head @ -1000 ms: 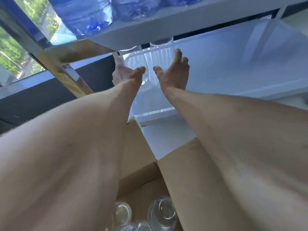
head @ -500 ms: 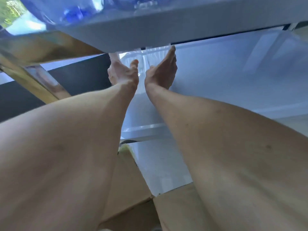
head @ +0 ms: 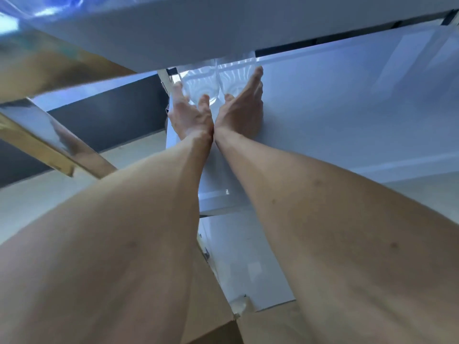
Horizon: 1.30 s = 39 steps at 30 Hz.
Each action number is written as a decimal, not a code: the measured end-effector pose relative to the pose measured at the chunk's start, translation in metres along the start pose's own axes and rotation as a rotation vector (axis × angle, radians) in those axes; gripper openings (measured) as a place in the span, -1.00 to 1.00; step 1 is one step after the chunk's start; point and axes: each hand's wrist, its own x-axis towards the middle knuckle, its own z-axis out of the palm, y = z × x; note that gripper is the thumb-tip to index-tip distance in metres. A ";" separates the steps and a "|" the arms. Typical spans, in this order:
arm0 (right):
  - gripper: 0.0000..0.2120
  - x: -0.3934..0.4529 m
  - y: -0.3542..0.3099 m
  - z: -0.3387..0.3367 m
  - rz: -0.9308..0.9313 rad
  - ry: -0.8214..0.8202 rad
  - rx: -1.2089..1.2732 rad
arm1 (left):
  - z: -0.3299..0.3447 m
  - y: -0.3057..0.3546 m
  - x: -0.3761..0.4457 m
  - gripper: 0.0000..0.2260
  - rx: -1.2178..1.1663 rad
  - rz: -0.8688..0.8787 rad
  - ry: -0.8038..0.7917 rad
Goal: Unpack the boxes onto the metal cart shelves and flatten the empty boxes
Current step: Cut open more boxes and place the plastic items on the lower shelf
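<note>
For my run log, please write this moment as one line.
step: placing glasses | left hand: touches clear ribbed glass | right hand: against second clear glass | place: white metal cart shelf | brown cardboard box: below

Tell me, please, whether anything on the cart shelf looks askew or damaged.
Nothing stands out: the two glasses stand upright, side by side on the shelf, with the left hand and right hand open around them.

Clear ribbed glasses [head: 215, 79] on a white shelf [head: 347, 115] — brown cardboard box [head: 208, 294] below, gold-toned frame [head: 44, 145] left.
</note>
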 end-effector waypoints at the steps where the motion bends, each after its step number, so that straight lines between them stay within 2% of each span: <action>1: -0.32 0.000 0.000 0.000 0.002 0.008 -0.003 | 0.001 0.000 0.000 -0.56 -0.010 -0.014 -0.001; 10: -0.30 0.003 0.002 0.002 0.041 0.025 0.002 | 0.004 0.002 0.004 -0.56 0.108 -0.038 0.011; 23: -0.42 0.005 0.003 0.007 0.061 0.073 -0.036 | 0.010 -0.004 0.010 -0.54 0.154 -0.008 0.051; 30: -0.81 0.005 0.003 0.007 0.072 0.121 0.050 | 0.013 -0.006 0.012 -0.49 0.173 0.011 0.060; 34: -0.86 0.009 0.005 0.010 0.076 0.136 0.002 | 0.013 -0.003 0.011 -0.66 0.150 -0.012 0.067; 37: -0.87 0.011 0.004 0.011 0.096 0.131 0.017 | 0.009 0.001 0.009 -0.75 0.168 -0.064 0.028; 39: -0.82 0.009 0.005 0.011 0.074 0.096 0.006 | 0.008 0.007 0.011 -0.89 0.245 -0.106 -0.034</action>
